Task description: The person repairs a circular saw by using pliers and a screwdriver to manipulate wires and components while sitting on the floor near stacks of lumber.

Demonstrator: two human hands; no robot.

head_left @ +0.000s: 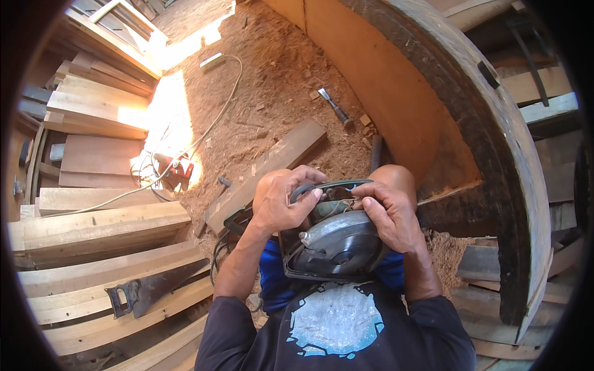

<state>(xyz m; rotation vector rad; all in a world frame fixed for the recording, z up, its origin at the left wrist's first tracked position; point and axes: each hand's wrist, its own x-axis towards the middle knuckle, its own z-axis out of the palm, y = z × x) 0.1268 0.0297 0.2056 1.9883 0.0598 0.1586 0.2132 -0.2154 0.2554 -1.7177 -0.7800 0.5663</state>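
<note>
A circular saw [337, 250] rests across my lap, its round blade and silver guard [337, 226] turned toward me. My left hand [281, 201] is curled over the saw's far left part, with thumb and fingers closed around a dark rounded piece of it. On the far right side of the saw, my right hand [393, 213] has its thumb and fingers drawn together near a small blue bit and thin wires by the housing. Whatever lies between those right fingertips is too small to make out.
A thick wooden beam [272, 170] lies ahead on the sawdust-covered ground, with a chisel [336, 108] beyond it. Stacked boards fill the left, a handsaw [154, 294] on top. A cord runs to a white socket strip [212, 60] past a red tool [177, 172]. An orange-brown panel [396, 93] curves at right.
</note>
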